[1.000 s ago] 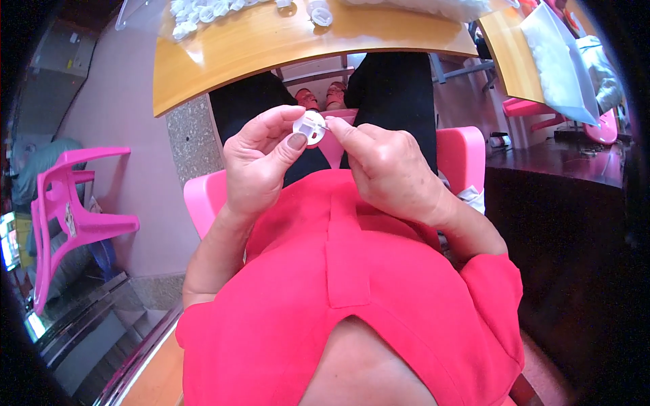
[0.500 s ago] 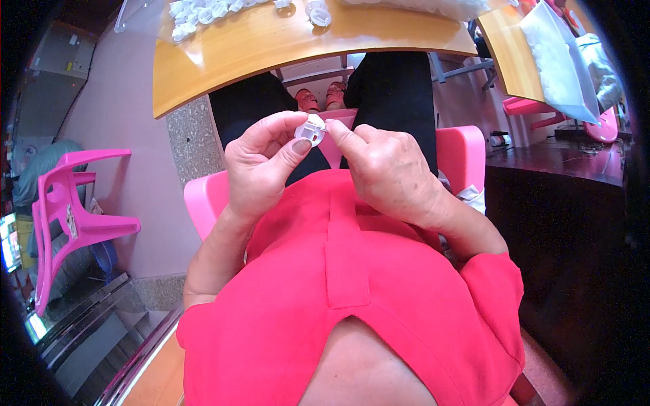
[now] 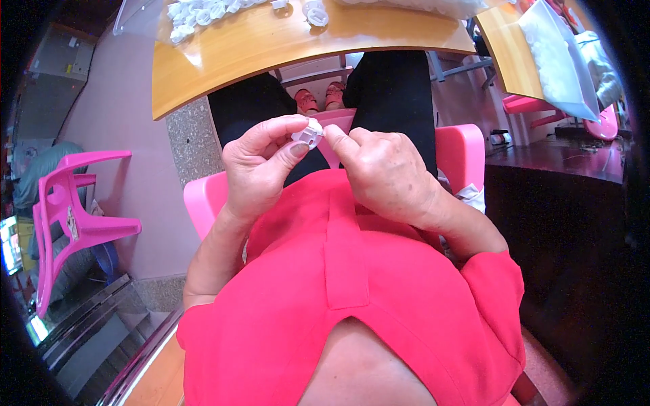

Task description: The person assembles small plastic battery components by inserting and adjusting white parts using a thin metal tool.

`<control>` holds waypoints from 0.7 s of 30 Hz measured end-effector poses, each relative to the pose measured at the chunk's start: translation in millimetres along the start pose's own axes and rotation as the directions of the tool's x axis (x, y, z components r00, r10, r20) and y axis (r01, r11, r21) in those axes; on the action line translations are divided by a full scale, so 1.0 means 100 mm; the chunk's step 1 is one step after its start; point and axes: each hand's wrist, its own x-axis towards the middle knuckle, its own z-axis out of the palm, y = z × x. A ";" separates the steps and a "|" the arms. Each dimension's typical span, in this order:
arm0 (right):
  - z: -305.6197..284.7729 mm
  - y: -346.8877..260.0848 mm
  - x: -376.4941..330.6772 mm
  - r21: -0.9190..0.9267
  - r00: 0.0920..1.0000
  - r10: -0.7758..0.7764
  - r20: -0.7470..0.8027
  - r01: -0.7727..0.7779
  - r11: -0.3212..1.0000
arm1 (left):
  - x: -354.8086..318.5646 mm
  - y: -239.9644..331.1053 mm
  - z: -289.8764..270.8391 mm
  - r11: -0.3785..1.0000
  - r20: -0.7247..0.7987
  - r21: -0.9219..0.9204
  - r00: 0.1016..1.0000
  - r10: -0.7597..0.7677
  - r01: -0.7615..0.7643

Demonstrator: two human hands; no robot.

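Note:
A small white round plastic part (image 3: 309, 135) with inner walls is pinched between the thumb and fingers of my left hand (image 3: 263, 162), above my lap. My right hand (image 3: 386, 166) is closed beside it, with its index fingertip close against the part's right edge. Whatever that hand pinches, if anything, is hidden by its fingers. On the wooden table (image 3: 325, 44) beyond my hands lie several loose white plastic parts (image 3: 203, 12), and a white cylindrical piece (image 3: 316, 15) stands near the table's front edge.
A clear tray or bag of white parts (image 3: 552, 61) rests at the table's right end. One pink plastic stool (image 3: 81, 216) lies to the left by the wall. Pink chair arms (image 3: 460, 155) flank me, and a dark cabinet (image 3: 548, 166) stands at the right.
The white part in my left hand has tilted, so its open inner side faces me less. My right hand stays close beside it, its index finger slightly shifted.

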 end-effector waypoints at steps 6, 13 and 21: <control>-0.01 -0.01 0.00 -0.021 0.998 0.012 0.064 -0.011 1.000 | 0.00 -0.03 -0.01 0.999 0.055 -0.029 0.998 0.022 -0.021; 0.03 -0.04 0.00 -0.085 0.998 -0.007 0.056 0.011 0.996 | -0.01 -0.05 0.01 1.000 0.048 0.005 0.999 0.006 -0.006; -0.10 0.06 0.00 0.027 0.997 -0.023 0.071 0.021 0.999 | 0.04 -0.11 -0.04 0.969 0.142 -0.236 0.989 -0.046 0.079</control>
